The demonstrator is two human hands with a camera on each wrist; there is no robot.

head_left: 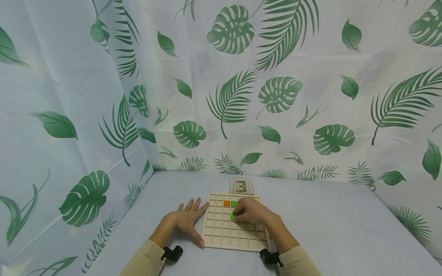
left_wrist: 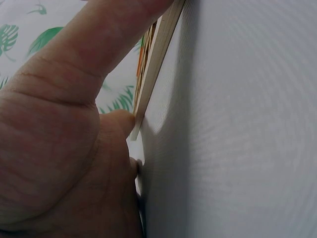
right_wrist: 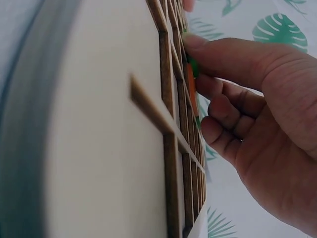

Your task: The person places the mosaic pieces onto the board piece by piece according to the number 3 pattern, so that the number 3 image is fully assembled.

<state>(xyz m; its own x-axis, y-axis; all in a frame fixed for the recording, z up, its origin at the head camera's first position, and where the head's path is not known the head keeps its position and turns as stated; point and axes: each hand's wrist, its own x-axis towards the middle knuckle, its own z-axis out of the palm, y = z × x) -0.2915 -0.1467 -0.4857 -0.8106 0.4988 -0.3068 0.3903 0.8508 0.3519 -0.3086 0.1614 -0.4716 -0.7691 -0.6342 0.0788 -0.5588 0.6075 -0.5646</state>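
A light wooden grid board (head_left: 221, 232) lies on the white table, divided into square cells by raised strips. In its upper rows sit an orange tile (head_left: 226, 203) and a green tile (head_left: 234, 204) side by side. My right hand (head_left: 253, 211) reaches over the board from the right and pinches another green tile (head_left: 233, 217) between thumb and index finger, down at a cell. The right wrist view shows this green tile (right_wrist: 193, 66) at the thumb tip, with an orange tile (right_wrist: 192, 89) behind. My left hand (head_left: 188, 219) lies spread, thumb and index fingertip at the board's left edge.
Beyond the board's far edge lies a small pattern card (head_left: 241, 186) printed with a grid and coloured squares. White cloth (head_left: 338, 222) covers the table. A leaf-printed curtain (head_left: 238, 149) stands behind and at both sides.
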